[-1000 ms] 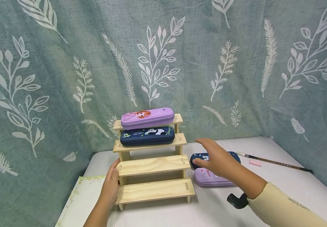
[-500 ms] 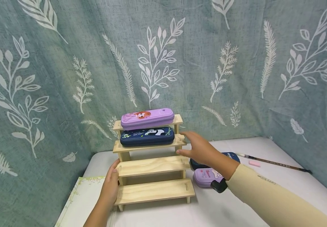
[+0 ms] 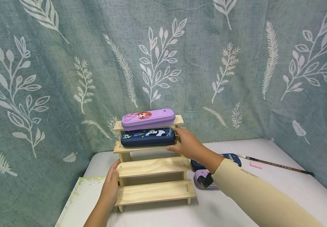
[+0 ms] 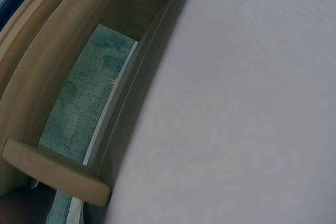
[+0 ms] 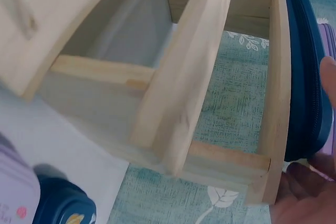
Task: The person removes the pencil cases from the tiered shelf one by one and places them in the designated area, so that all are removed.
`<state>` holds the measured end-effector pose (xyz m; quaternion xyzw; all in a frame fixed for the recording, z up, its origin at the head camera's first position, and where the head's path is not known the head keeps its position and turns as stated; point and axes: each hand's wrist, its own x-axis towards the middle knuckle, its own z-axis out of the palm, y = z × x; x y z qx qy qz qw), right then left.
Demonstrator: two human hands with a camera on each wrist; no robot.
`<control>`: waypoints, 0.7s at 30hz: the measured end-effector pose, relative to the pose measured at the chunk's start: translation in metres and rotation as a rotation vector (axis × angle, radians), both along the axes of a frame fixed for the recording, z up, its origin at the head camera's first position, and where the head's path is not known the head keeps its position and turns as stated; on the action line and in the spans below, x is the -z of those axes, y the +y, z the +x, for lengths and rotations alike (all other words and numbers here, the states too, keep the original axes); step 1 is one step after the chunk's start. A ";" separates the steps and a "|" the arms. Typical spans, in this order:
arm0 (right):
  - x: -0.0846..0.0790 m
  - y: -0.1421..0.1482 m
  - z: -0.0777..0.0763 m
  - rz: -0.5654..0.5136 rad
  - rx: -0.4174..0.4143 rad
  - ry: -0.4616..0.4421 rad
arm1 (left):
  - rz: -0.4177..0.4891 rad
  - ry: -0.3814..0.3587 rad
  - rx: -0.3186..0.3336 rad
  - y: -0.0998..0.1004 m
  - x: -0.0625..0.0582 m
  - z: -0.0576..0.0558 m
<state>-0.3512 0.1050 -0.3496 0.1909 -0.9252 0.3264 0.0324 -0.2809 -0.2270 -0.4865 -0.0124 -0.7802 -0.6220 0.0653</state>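
The navy panda case lay immediately left of the nearer right hand, lengthwise along its shelf; thumb and fingers stood wide.

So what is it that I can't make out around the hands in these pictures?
Head view: much of the lower lilac oblong pencil case, behind the beige sleeve and black wrist device.
Left wrist view: most of the left hand, cut off by the left and bottom edges.
Right wrist view: whether the right hand grips the navy panda-print pencil case; the right edge cuts off much of the hand.
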 end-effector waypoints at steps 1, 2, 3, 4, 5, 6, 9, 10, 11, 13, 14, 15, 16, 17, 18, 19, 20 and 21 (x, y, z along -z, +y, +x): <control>0.000 -0.002 -0.002 -0.014 0.004 -0.006 | 0.001 0.001 0.002 0.000 0.000 0.000; 0.000 -0.004 -0.004 -0.026 0.009 -0.012 | 0.001 0.001 0.003 0.000 0.001 -0.001; 0.000 -0.006 -0.007 -0.039 0.013 -0.017 | 0.001 0.002 0.004 -0.001 0.001 -0.001; 0.000 -0.007 -0.009 -0.049 0.016 -0.023 | 0.002 -0.001 0.004 -0.001 0.002 -0.001; 0.000 -0.009 -0.011 -0.053 0.021 -0.029 | 0.001 0.000 0.004 -0.001 0.002 -0.001; 0.000 -0.011 -0.013 -0.052 0.022 -0.027 | 0.001 0.000 0.004 -0.001 0.002 -0.001; 0.001 -0.013 -0.018 -0.038 0.025 -0.031 | -0.001 0.000 0.003 0.000 0.002 -0.001; 0.002 -0.014 -0.020 -0.038 0.026 -0.037 | 0.002 -0.001 0.006 0.000 0.001 -0.001; 0.002 -0.014 -0.021 -0.042 0.029 -0.044 | 0.003 -0.002 0.007 0.000 0.001 -0.001; 0.004 -0.014 -0.023 -0.049 0.034 -0.053 | 0.002 -0.003 0.012 0.001 0.000 -0.002; 0.005 -0.014 -0.023 -0.052 0.038 -0.055 | 0.001 -0.004 0.014 0.001 0.000 -0.002; 0.005 -0.013 -0.024 -0.054 0.042 -0.058 | 0.001 -0.005 0.015 0.001 0.000 -0.002; 0.006 -0.013 -0.024 -0.055 0.043 -0.059 | -0.004 -0.007 0.013 0.001 0.000 -0.002; 0.006 -0.013 -0.024 -0.056 0.043 -0.059 | -0.009 -0.009 0.010 0.001 0.000 -0.001; 0.006 -0.013 -0.024 -0.054 0.041 -0.057 | -0.014 -0.010 0.007 0.000 0.000 -0.001; 0.006 -0.013 -0.024 -0.057 0.042 -0.060 | -0.019 -0.011 0.004 0.000 0.000 -0.001; 0.006 -0.013 -0.024 -0.060 0.040 -0.062 | -0.024 -0.011 0.003 0.000 0.000 -0.001; 0.006 -0.013 -0.024 -0.066 0.039 -0.064 | -0.027 -0.011 0.003 0.000 0.000 -0.001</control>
